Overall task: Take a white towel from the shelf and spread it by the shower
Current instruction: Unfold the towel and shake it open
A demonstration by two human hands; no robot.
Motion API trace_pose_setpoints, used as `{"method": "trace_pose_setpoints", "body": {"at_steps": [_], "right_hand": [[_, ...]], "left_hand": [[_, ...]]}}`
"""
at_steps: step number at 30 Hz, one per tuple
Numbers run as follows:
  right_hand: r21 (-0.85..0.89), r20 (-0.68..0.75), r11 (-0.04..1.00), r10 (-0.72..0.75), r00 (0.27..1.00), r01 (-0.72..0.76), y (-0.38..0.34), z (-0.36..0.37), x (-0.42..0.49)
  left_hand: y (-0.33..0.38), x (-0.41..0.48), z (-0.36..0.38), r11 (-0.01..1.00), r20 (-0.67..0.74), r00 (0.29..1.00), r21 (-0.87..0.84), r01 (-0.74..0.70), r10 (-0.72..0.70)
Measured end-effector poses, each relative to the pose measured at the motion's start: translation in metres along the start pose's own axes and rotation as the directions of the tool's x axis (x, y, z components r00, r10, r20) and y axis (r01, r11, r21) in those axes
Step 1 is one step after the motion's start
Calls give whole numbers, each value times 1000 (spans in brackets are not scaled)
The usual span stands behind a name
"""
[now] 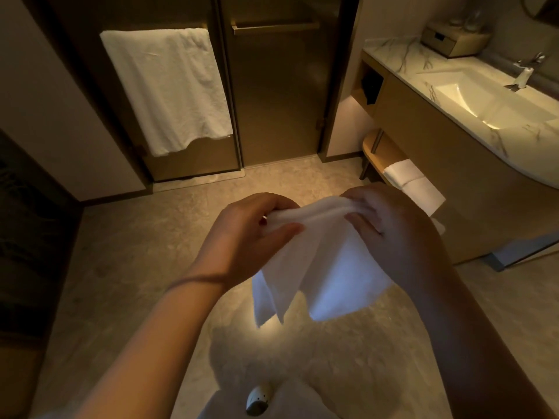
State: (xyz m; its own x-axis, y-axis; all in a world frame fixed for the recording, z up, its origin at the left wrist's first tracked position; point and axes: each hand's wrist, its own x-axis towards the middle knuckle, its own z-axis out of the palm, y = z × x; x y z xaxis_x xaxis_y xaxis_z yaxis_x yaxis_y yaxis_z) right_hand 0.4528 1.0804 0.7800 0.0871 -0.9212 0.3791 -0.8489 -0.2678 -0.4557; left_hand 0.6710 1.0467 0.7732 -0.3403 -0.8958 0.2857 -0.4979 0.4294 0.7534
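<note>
A white towel point(320, 267) hangs partly folded in front of me, above the beige floor. My left hand point(245, 234) pinches its top edge at the left, and my right hand point(393, 234) grips the same edge at the right. Its loose corners droop below my hands. The low wooden shelf point(375, 152) under the vanity stands to the right, with more folded white towels point(414, 186) on it. The glass shower doors point(272, 95) stand straight ahead, shut.
A large white towel point(169, 89) drapes over the bar of the left door. At the right a marble counter holds a sink point(490, 101), a tap and a box point(453, 40). The floor point(145, 252) is beige stone. A dark doorway lies at the left.
</note>
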Motion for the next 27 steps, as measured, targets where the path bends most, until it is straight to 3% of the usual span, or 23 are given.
{"method": "trace_pose_setpoints", "body": {"at_steps": [4, 11, 17, 27], "right_hand": [[27, 48, 996, -82, 995, 81, -9, 4, -1], [54, 5, 997, -57, 998, 57, -3, 3, -2], [9, -286, 996, 82, 955, -83, -17, 18, -6], [410, -218, 900, 255, 942, -148, -31, 48, -23]], "left_hand": [[7, -1, 9, 994, 8, 1000, -105, 30, -29], [10, -4, 12, 953, 33, 995, -286, 98, -92], [16, -5, 19, 942, -58, 989, -316, 112, -137], [14, -3, 23, 939, -60, 985, -316, 138, -164]]}}
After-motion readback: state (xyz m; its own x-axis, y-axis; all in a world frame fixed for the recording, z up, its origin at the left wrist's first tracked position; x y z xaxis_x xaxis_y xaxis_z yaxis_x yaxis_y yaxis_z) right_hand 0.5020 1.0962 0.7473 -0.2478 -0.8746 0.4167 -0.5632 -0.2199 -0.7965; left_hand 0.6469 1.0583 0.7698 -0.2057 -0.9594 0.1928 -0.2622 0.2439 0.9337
